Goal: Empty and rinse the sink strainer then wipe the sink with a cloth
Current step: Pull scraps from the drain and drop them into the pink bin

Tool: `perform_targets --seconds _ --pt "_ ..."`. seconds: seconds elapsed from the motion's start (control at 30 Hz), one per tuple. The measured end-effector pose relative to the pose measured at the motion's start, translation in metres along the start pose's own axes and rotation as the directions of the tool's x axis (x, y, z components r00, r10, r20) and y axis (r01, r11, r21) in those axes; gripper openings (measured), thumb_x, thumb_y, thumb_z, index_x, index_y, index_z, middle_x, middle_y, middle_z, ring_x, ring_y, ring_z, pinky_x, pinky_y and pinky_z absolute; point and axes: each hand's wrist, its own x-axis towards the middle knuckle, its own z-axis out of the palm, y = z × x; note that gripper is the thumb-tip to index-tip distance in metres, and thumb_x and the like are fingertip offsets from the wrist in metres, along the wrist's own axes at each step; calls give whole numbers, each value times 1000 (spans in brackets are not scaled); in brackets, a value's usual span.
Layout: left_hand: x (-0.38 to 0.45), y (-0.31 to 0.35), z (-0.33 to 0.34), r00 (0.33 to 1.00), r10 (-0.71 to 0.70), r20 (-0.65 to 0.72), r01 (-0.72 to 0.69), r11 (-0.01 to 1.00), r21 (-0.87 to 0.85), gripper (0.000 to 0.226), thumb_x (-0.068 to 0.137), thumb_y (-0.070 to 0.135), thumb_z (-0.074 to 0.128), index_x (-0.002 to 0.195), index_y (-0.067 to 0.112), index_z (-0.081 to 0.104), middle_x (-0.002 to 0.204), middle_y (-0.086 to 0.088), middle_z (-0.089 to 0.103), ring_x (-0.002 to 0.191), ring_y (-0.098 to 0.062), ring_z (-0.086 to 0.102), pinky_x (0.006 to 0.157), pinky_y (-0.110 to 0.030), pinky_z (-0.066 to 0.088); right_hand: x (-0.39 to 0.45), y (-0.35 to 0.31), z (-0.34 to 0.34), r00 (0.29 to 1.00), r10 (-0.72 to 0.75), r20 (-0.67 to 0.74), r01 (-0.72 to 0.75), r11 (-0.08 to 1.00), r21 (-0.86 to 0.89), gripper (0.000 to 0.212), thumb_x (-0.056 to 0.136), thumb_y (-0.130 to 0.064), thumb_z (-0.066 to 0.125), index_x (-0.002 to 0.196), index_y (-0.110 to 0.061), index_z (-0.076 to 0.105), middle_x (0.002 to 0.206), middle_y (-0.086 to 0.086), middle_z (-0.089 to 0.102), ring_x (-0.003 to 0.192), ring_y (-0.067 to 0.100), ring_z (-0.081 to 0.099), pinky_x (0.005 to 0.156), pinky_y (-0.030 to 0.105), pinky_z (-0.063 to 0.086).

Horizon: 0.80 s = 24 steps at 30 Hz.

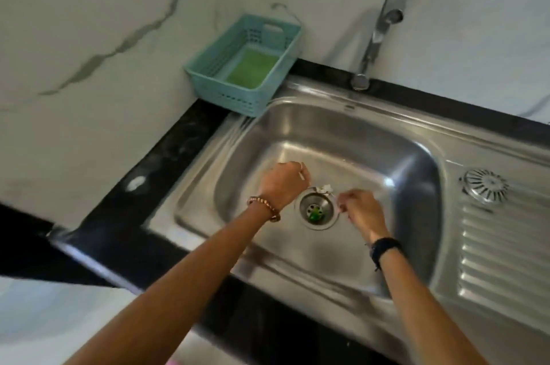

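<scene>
Both hands, left (282, 183) and right (361, 210), curled, grip unclear, flanking drain (317, 210); strainer (483, 189) on drainboard.

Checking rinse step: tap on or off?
Off, as far as visible: no stream falls from the tap, and the sink below its spout shows no running water. Handle position cannot be told.

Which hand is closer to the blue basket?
The left. The left hand is in the sink, below the basket and a little to its right. The right hand is farther right, across the drain.
</scene>
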Motion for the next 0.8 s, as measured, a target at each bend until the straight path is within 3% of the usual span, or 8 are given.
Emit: perform_targets --seconds 0.07,0.13,0.27,0.4,0.47,0.6,0.7,0.8 --pt "37 -7 28 999 13 45 -19 988 152 21 86 20 51 100 23 66 111 -5 68 101 -25 63 81 -31 47 29 27 12 998 37 52 -29 988 -155 21 86 -18 56 66 -17 62 78 8 67 75 25 59 63 29 39" --pt "67 -15 59 990 56 132 -93 953 287 28 87 27 54 114 25 59 120 -5 61 104 -27 61 85 -35 48 52 48 30 994 62 89 -30 944 -328 19 89 -22 53 87 -11 68 90 10 71 83 26 63 62 27 41" --pt "101 -32 112 947 197 252 -296 839 456 53 88 30 55 136 26 34 132 -7 40 106 -28 58 77 -39 52 82 73 58 996 -14 87 62 811 -582 27 92 -26 45 112 -13 59 105 9 69 97 28 64 77 33 49" --pt "119 -44 133 929 268 255 -364 782 506 38 92 29 48 128 19 42 126 -8 44 102 -26 58 69 -37 50 99 89 80 993 -58 107 115 747 -655 43 92 -40 47 125 -12 47 105 4 70 94 24 66 71 30 44" --pt "124 -49 136 922 307 237 -388 760 522 30 95 31 43 120 17 49 120 -6 49 98 -25 59 64 -34 47 105 97 87 989 -78 123 143 694 -705 49 95 -36 43 135 -10 34 107 4 68 94 25 66 70 30 44" --pt "121 -54 132 957 236 171 -285 879 382 29 93 38 43 107 15 56 110 -5 56 93 -26 61 67 -34 46 109 104 88 975 -121 186 222 595 -773 28 96 -14 36 120 -7 49 106 9 68 95 28 65 71 31 44" --pt "112 -53 123 994 89 68 -102 969 224 24 90 38 49 96 17 59 104 -2 60 90 -24 61 68 -31 42 105 98 76 984 -86 156 173 670 -722 24 94 -13 39 109 -10 58 107 10 68 97 29 64 73 31 45" --pt "102 -48 110 998 -64 26 61 993 104 17 89 29 52 96 17 62 102 -1 64 90 -22 61 70 -31 46 98 86 50 999 51 12 -41 903 -427 21 90 -27 52 100 -14 65 95 7 70 90 27 65 67 27 42"
